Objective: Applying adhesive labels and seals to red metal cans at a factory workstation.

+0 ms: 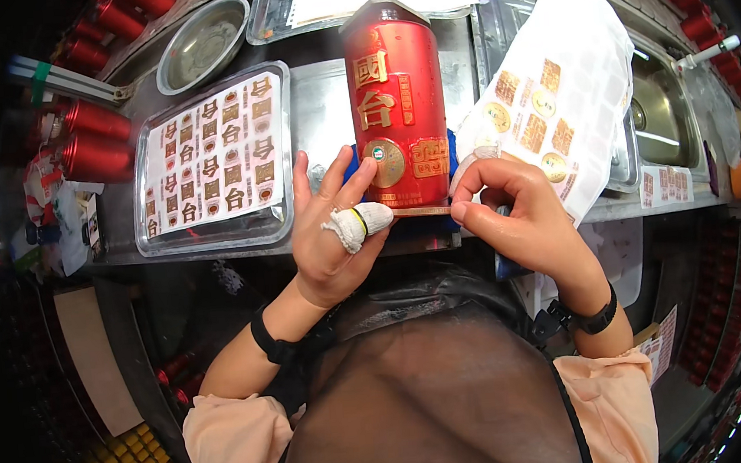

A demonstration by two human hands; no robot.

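One large white sticker sheet (582, 41) lies at upper right, beside the red bottle (398, 107) at upper centre. The left hand (330, 243) spreads its fingers along the bottle's lower left; the right hand (527, 210) curls thumb and forefinger close at lower right, though I cannot tell if they pinch anything. Label-pressing seems in hand, the next move calling for a steady bottle and light smoothing around the gold rectangular label (430, 158).

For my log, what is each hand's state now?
Left hand: open, at the red bottle.
Right hand: curled at its lower right; grip cannot be told.
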